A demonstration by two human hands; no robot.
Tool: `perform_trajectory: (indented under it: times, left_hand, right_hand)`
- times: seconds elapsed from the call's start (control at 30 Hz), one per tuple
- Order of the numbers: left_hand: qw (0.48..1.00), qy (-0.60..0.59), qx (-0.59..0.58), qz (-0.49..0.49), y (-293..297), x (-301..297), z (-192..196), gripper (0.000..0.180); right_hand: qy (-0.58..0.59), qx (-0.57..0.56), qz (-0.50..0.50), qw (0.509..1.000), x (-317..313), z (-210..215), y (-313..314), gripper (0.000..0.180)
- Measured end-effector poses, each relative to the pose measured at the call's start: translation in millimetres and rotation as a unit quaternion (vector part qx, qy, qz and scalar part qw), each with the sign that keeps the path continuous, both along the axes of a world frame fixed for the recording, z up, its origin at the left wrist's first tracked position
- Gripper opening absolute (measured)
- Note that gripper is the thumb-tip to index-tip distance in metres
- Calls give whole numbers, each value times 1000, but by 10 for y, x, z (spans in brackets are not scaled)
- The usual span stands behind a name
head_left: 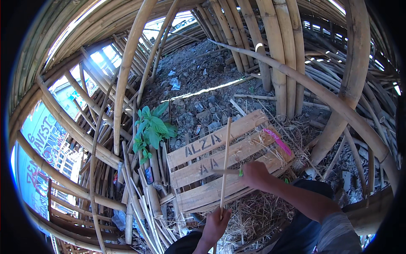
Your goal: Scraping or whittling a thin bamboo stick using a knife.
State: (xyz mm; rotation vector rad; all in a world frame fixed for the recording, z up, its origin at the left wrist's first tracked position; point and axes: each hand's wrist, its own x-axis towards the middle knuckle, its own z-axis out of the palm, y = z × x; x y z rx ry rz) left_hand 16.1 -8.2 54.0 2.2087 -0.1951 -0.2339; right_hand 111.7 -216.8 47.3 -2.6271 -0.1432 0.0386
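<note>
Gripping low down, the left hand has its fingers curled tight round a thin bamboo stick; the stick stands nearly upright in the middle of the frame, its top near the far edge of the slatted wooden crate; I think the low grip is there to hold the stick steady, leaving its long upper part bare. Just right of the stick, the right hand is closed round a knife-like tool with a bit of green by the fist; its thin, flat part points left and crosses the stick, though I cannot tell if they touch; the hands sit well apart, maybe so the left fingers are out of the blade's way.

Below both arms lies dry straw; the crate sits tilted behind the stick, and I cannot tell if the stick leans on it. Above the crate's far edge there is room over the stony ground; a leafy green plant edges that room on the left, and a long bent pole slants down the right side, apart from the right arm; loose bamboo strips crowd the lower left, so that side looks tighter for moving.
</note>
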Motion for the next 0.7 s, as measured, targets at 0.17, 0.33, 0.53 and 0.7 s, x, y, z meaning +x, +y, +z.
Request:
perform_trajectory:
  times: [0.17,0.33,0.53,0.7]
  left_hand:
    - [999,20,-16,-30,-26,-37,-18,30]
    - [1000,0,-15,-24,-15,-23,-83,31]
    - [1000,18,-12,-15,-25,-43,-52,31]
    - [1000,19,-7,-17,-42,-15,-91,30]
  right_hand:
    - [-34,-13,-28,999,14,-58,-139,26]
    - [42,-26,97,994,-349,-119,228,26]
    - [-28,-7,-79,996,77,-6,-73,24]
    - [-11,-19,24,999,-189,-150,44,25]
